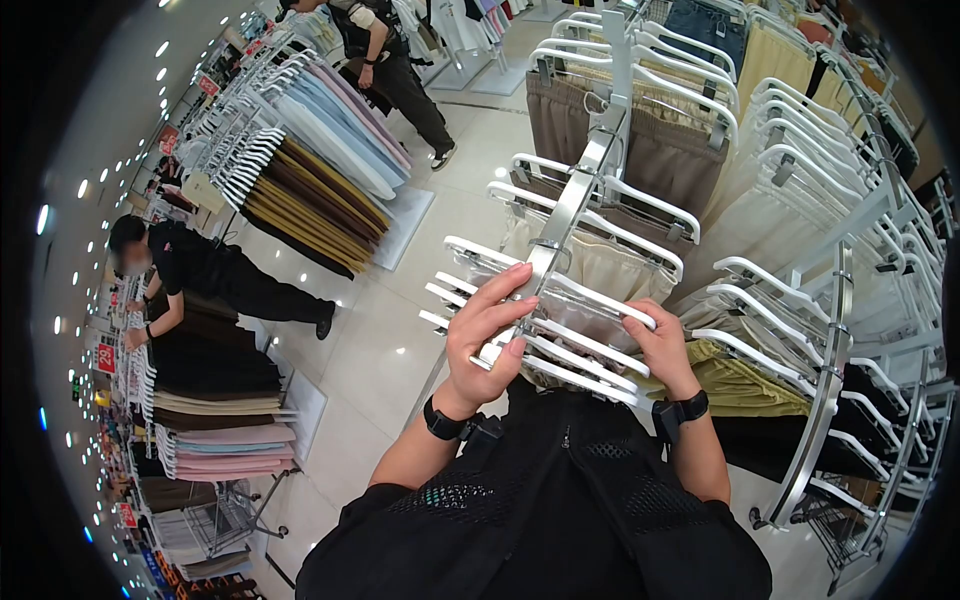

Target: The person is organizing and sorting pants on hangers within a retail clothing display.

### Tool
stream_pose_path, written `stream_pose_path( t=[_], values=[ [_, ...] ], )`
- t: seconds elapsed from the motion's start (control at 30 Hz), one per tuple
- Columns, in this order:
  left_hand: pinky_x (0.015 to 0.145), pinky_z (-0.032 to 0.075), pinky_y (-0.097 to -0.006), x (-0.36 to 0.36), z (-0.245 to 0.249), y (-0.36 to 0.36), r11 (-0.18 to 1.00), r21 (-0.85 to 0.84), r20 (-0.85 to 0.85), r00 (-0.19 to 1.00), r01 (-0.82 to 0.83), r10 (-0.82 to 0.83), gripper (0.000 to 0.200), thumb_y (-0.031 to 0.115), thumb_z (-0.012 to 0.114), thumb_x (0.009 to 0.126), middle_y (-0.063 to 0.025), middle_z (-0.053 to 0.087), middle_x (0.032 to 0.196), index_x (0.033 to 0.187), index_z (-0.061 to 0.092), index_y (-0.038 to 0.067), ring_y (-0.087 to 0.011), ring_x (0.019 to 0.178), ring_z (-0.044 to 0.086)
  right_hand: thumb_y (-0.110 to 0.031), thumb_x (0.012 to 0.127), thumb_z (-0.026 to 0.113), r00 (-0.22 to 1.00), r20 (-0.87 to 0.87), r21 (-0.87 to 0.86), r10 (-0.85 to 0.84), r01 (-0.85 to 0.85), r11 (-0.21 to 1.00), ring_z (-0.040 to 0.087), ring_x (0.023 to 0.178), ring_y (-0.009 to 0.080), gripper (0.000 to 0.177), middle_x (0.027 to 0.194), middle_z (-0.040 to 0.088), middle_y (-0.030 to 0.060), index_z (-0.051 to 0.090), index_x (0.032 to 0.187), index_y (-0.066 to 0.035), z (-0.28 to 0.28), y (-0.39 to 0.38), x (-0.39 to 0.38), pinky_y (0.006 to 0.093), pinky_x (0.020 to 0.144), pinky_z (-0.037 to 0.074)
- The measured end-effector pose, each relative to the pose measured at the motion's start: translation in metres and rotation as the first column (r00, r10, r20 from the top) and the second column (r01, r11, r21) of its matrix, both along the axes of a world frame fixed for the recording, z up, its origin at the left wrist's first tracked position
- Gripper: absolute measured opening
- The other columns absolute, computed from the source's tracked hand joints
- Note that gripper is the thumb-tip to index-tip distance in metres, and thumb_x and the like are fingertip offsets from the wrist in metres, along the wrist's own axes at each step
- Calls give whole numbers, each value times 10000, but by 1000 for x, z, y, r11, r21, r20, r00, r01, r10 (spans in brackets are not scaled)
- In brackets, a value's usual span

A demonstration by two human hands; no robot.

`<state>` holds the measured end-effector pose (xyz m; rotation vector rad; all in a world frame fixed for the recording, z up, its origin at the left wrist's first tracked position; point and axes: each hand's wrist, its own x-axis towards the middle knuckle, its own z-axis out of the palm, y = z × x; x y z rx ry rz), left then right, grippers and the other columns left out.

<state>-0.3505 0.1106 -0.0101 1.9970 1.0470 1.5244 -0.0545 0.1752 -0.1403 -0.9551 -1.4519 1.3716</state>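
Note:
My left hand (485, 345) is wrapped over the near end of a metal display rail (547, 250), its fingers across the top and its thumb below. White clip hangers (580, 350) hang from the rail beside and below that hand. My right hand (662, 345) grips the right end of a white hanger (608, 303), with the thumb and fingers closed round it. Behind this hanger, beige trousers (640, 275) hang from another one. What the nearest hangers carry is mostly hidden by the hangers and my hands.
At right stands a second curved rail (825, 400) with olive-green trousers (750, 385). Brown trousers (660, 150) hang farther along my rail. On the left, a person in black (230, 265) handles hangers at another rack. Another person (400, 90) stands in the far aisle.

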Motion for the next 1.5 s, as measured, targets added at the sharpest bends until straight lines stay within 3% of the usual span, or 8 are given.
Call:
stream_pose_path(
  t=[1.5],
  values=[
    [1203, 457, -514, 2, -1, -1, 1000, -8, 15, 1000, -18, 18, 416, 217, 682, 943, -294, 654, 1497, 1272, 767, -23, -462, 1432, 607, -153, 1053, 774, 998, -53, -16, 32, -33, 999, 617, 961, 108, 247, 1049, 678, 18, 755, 1215, 33, -6, 0, -2, 268, 871, 491]
  ],
)
